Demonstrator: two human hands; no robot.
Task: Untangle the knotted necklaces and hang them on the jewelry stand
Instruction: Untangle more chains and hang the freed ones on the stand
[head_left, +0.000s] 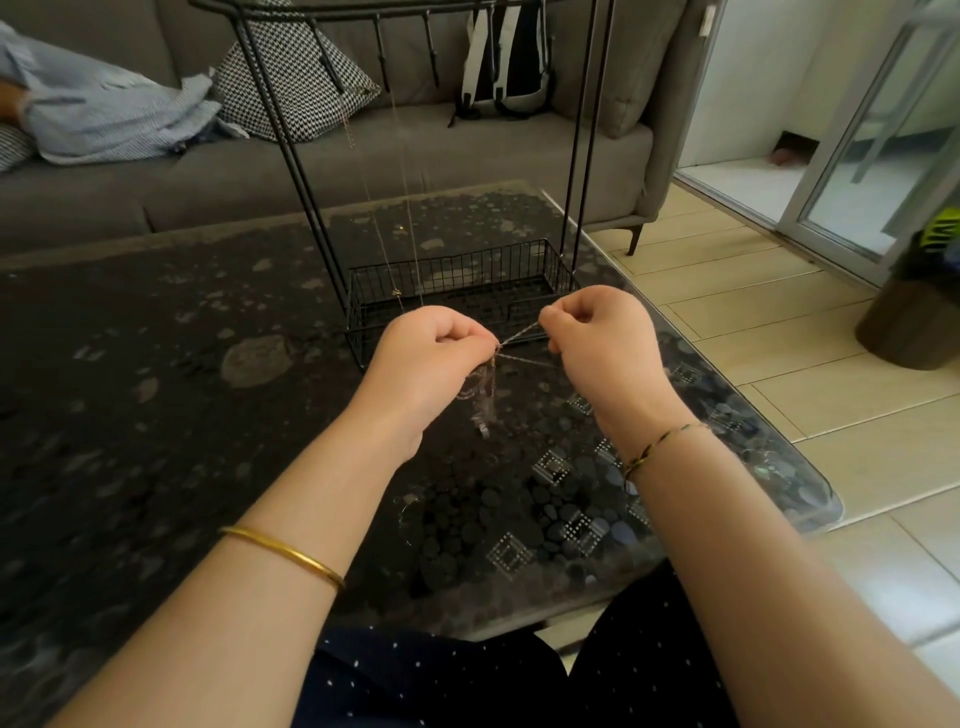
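Dotted dark cloth over the lap, two bare forearms reaching out over the glass table — both hands busy with a knot of chains.
The left hand, a gold bangle on its forearm, pinches the knotted necklaces with curled fingers; the tangle dangles beneath it, above the table. The right hand, just to its right, pinches two strands drawn taut from the knot. Just beyond stands the black wire jewelry stand — thin chains hang from its top hooks.

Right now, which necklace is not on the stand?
The silver chain pinched between left hand and right hand; the other thin chains hang from the stand.
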